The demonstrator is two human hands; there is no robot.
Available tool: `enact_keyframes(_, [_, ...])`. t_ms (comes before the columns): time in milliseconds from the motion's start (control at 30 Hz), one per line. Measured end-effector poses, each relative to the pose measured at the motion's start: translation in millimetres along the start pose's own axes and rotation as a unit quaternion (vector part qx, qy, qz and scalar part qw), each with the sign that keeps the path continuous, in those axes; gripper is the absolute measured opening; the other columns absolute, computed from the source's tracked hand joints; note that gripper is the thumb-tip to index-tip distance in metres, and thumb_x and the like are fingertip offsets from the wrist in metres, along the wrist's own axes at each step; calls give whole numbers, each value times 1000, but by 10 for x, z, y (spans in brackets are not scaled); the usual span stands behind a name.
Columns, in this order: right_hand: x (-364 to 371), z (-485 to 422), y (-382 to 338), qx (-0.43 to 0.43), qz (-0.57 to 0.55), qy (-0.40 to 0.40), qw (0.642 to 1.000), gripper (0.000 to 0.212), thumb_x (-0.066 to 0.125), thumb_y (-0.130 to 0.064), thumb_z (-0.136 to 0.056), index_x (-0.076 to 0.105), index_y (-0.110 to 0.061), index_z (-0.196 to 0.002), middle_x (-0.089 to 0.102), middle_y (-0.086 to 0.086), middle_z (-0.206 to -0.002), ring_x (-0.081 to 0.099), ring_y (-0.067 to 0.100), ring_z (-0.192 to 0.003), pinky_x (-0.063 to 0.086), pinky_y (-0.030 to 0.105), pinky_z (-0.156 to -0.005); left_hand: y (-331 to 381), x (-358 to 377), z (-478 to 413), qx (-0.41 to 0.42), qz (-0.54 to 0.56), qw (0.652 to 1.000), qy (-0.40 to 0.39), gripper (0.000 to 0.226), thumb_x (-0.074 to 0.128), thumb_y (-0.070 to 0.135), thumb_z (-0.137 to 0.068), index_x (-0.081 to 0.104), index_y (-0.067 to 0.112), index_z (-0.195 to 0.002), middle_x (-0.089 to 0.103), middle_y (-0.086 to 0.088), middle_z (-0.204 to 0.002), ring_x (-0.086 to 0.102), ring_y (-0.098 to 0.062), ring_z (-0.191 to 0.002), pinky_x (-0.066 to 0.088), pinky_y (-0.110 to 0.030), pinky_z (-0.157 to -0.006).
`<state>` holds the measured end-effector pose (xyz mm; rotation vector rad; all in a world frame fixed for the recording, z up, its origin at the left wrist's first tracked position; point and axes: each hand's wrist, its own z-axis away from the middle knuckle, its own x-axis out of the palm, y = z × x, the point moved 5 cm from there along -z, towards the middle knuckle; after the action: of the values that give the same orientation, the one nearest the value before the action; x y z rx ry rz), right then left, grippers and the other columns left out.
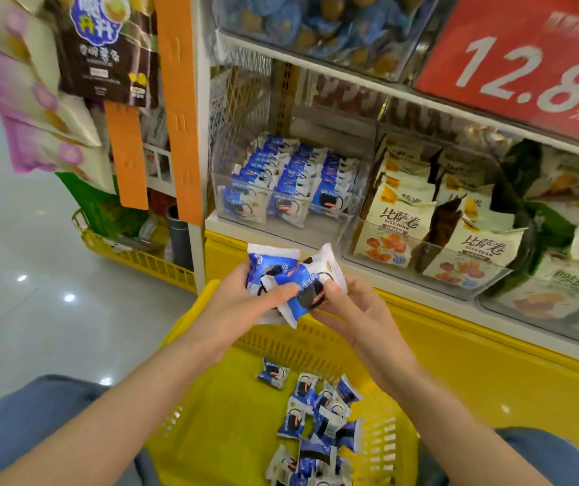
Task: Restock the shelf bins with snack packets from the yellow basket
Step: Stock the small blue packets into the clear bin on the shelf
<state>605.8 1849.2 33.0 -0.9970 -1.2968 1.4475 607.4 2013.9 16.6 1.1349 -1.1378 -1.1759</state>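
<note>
The left hand (pixel 242 299) and the right hand (pixel 361 310) are sharing a small bunch of blue-and-white snack packets (pixel 281 275), holding it in the air above the yellow basket (pixel 217 398) and just in front of the shelf edge. The left grip is wrapping round the bunch's left side, with the thumb lying across the front. The right grip is pinching the bunch's right end between thumb and fingertips. At least two packets are overlapping in the bunch; the exact number cannot be told. Down in the basket, loose packets (pixel 316 415) of the same kind are lying in a heap toward the right side. On the shelf, a clear bin (pixel 337 230) is holding rows of matching shelved packets (pixel 291 191) standing on edge. The neighbouring bin (pixel 417 273) to its right is holding cream pizza-roll packets (pixel 396 222). A red price sign (pixel 526 71) reading 12.8 is hanging above.
</note>
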Motion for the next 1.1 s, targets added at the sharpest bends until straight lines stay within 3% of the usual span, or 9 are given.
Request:
enact_keyframes(133, [-69, -159, -365, -108, 209, -41, 971, 48, 65, -43, -69, 53, -41, -115, 66, -13, -104, 62, 4, -102, 50, 21, -88, 195, -56, -134, 45, -75, 994, -58, 34, 78, 19, -71, 55, 31, -92, 66, 33, -80, 64, 10, -74, 45, -5, -55])
enact_keyframes(233, [-4, -280, -471, -118, 307, -90, 940, 50, 71, -39, -70, 50, -53, -113, 69, -11, -96, 64, 1, -93, 49, 16, -87, 329, -40, -268, 64, -84, 990, -95, 32, 77, 18, -73, 55, 30, -93, 68, 28, -80, 66, 5, -74, 47, -8, -56])
enact_keyframes(300, [6, -395, -539, -115, 299, -84, 944, 52, 77, -27, -69, 54, -47, -111, 71, -7, -90, 66, 3, -87, 51, 18, -84, 394, -47, -366, 71, -79, 990, -91, 31, 75, 17, -75, 55, 30, -94, 69, 25, -79, 66, 5, -74, 47, -8, -56])
enact_keyframes(400, [-22, -608, -752, -104, 315, -74, 940, 39, 74, -33, -63, 64, -33, -101, 72, -8, -86, 68, 4, -82, 54, 19, -79, 439, -139, -514, 64, -38, 996, -39, 27, 69, 26, -80, 53, 36, -99, 68, 23, -89, 64, 7, -85, 48, -9, -62])
enact_keyframes(500, [-121, -914, -1066, -113, 365, -29, 924, 24, 71, -37, -66, 63, -39, -89, 68, -17, -87, 65, -4, -81, 51, 9, -75, 430, -297, -707, 40, 43, 998, 28, 27, 59, 30, -87, 50, 33, -113, 63, 11, -112, 61, 1, -97, 48, -16, -75])
enact_keyframes(600, [-201, -1335, -1339, -159, 439, 60, 882, 26, 74, -25, -77, 66, -28, -101, 64, -16, -88, 62, -5, -77, 45, 0, -69, 414, -394, -898, -11, 157, 986, 60, 16, 52, 20, -93, 52, 28, -107, 60, -8, -122, 61, -23, -107, 49, -42, -92])
enact_keyframes(700, [-142, -1803, -1357, -122, 537, 68, 832, 34, 73, -22, -80, 66, -15, -112, 67, 0, -101, 61, 10, -88, 44, 15, -79, 417, -454, -1045, -15, 195, 978, 70, 17, 52, 19, -93, 53, 31, -105, 60, -8, -121, 60, -29, -110, 44, -54, -97])
enact_keyframes(900, [-70, -2296, -999, -19, 733, -53, 678, 29, 72, -21, -81, 65, -8, -106, 64, 11, -106, 60, 25, -97, 50, 41, -87, 385, -568, -1238, 18, 175, 981, 87, 17, 54, 20, -93, 55, 35, -99, 68, 17, -96, 65, -3, -93, 52, -36, -86])
enact_keyframes(1100, [-146, -2406, -713, -21, 778, -77, 623, 25, 67, -26, -83, 61, -21, -107, 63, 1, -107, 58, 21, -98, 50, 35, -80, 369, -539, -1265, 21, 131, 989, 70, 25, 53, 24, -92, 52, 23, -117, 63, 3, -110, 64, 5, -84, 47, -8, -60])
